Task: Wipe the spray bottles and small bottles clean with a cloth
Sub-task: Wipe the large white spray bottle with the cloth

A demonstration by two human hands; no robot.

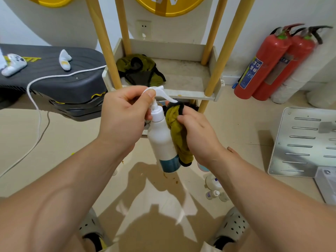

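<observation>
Head view: white spray bottle (161, 140), teal base, opaque, held mid-air before the shelf, left hand (123, 117) pinching its trigger head. Olive cloth (178, 130) gripped in right hand (198, 131), pressed to the bottle's side. The shelf tray (185, 75) holds a second cloth (140, 70); small bottles (212, 194) on floor.

You have one white spray bottle (161, 135) at frame centre. One olive cloth (179, 135) hangs beside it and a second olive cloth (140, 70) lies just above: two in all. Upper right, two red fire extinguishers (263, 62); upper left, two white controllers (14, 64). Four wooden posts (101, 42), one wall socket (144, 29). Lower right, two small bottles (211, 194) show plainly; any others there are too hidden to count.
</observation>
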